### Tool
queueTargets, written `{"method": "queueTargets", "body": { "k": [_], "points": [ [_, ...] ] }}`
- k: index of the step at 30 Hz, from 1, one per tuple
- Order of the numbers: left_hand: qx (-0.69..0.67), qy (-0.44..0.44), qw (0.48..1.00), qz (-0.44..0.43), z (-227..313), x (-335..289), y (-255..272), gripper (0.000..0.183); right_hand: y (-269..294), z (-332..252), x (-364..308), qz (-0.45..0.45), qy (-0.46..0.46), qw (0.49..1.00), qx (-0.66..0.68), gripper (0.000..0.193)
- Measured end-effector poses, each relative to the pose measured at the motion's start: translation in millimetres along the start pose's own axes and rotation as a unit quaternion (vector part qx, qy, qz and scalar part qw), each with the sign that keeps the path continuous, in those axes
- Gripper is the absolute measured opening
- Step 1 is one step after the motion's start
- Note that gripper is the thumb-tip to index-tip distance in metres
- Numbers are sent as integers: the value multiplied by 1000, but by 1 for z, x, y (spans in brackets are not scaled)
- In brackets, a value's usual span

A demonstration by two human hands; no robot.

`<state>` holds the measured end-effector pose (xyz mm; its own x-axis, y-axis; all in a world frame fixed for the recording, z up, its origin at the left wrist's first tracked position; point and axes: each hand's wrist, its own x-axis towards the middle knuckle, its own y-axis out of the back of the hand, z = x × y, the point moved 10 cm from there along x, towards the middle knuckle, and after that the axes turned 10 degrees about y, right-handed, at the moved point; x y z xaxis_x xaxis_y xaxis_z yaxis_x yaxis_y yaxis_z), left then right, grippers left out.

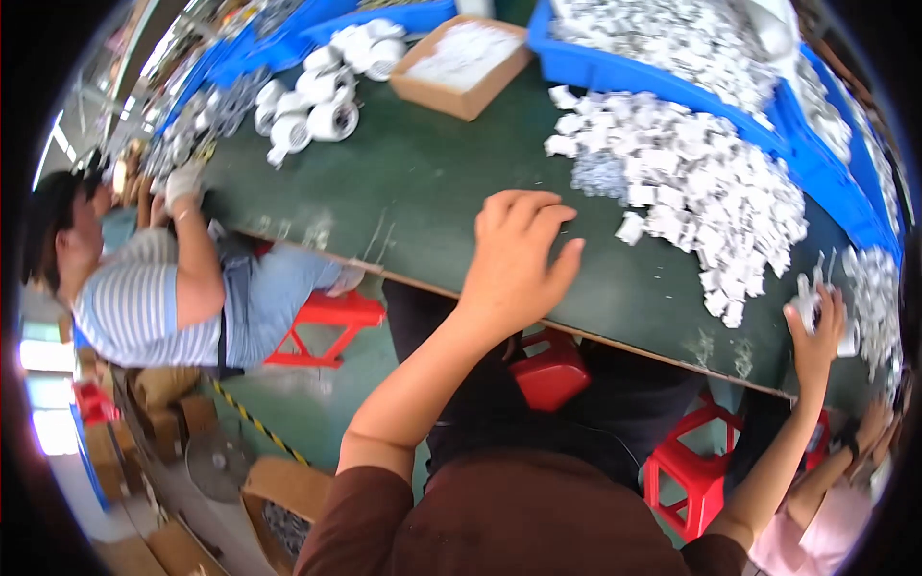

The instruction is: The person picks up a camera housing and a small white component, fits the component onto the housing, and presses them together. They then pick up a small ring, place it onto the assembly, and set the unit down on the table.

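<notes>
My left hand lies palm down on the green table top, thumb apart and fingers a little bent, with nothing in it. Off to the right, my right hand has its thumb and fingers round white plastic pieces; their exact shape is too small to make out. A white roll-like piece shows just beside that hand. Between the two hands spreads a big heap of small white plastic parts. Against its left side sits a small patch of clear bluish pieces.
Blue bins of parts line the table's far side. A cardboard box holds white bits, with white rolls to its left. More grey-white parts lie far right. Co-workers sit left and right, near red stools.
</notes>
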<state>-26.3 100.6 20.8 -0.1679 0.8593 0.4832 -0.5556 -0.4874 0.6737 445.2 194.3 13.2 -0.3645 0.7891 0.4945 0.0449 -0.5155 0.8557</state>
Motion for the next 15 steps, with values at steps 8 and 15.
{"method": "queueTargets", "body": {
  "k": [8,15],
  "points": [
    [-40,22,999,17,-6,-5,6,29,16,-25,-21,143,-1,989,-32,66],
    [-91,8,996,25,-7,-5,6,25,26,-32,-15,93,-224,891,385,49]
  ]
}}
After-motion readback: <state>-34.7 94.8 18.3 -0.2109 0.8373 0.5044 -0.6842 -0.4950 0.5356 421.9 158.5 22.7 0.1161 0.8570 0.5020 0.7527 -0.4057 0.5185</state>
